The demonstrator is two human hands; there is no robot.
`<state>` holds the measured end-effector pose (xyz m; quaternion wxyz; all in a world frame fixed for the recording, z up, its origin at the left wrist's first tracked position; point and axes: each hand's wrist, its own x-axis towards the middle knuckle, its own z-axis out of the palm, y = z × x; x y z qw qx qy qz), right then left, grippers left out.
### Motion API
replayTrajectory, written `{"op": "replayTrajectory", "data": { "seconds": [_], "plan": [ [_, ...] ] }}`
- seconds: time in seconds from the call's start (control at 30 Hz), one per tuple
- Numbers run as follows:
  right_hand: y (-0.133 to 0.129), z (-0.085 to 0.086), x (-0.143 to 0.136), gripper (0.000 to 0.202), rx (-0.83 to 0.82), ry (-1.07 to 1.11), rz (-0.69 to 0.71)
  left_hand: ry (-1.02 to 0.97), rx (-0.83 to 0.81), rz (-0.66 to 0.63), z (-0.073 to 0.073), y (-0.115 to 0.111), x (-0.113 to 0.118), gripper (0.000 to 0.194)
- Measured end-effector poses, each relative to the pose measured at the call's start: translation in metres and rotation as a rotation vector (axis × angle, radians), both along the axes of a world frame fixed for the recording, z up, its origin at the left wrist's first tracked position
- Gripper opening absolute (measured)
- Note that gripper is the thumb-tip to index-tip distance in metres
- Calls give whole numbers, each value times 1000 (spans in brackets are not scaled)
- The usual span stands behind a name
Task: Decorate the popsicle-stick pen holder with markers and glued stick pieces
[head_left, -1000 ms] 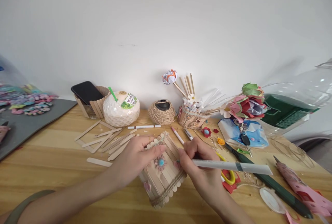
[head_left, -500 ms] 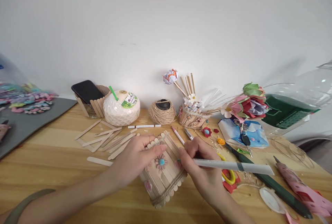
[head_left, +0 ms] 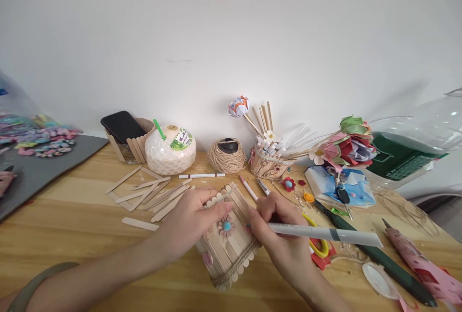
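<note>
One craft-stick piece (head_left: 233, 252) is held tilted on the near side of the twine ball (head_left: 226, 155), over the wooden table (head_left: 72, 225); whether the tabletop is touched by it cannot be told. On its face a flower with a blue centre (head_left: 226, 226) is carried, and its lower edge is trimmed with cord. The piece is clamped by the left hand (head_left: 193, 218), the thumb being laid across the face and the fingers partly hidden at the upper edge. By the right hand (head_left: 283, 249), closed round it, a white pen (head_left: 317, 231) is gripped, its writing end pointed at the piece's right edge; contact between tip and wood cannot be made out.

To the left of the twine ball, a white coconut (head_left: 169, 153) is placed beside it, and farther left a black phone (head_left: 122, 126) is propped in a stick holder (head_left: 135, 150). Loose sticks (head_left: 171, 206) are strewn to the ball's near left. Just right of the ball, a decorated basket (head_left: 269, 165) is filled with sticks and pens. Farther right, folded paper flowers (head_left: 355, 148) are seen, and to the ball's near right yellow-handled scissors (head_left: 324, 250) are partly covered by the pen.
</note>
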<state>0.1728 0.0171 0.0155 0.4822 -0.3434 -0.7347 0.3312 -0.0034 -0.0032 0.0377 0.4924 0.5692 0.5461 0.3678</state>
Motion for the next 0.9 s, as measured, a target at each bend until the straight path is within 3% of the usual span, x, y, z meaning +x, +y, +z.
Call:
{"op": "replayTrajectory", "data": {
  "seconds": [0.9],
  "plan": [
    [1, -3, -2, 33, 63, -24, 3, 6, 31, 12, -4, 2, -1, 33]
  ]
}}
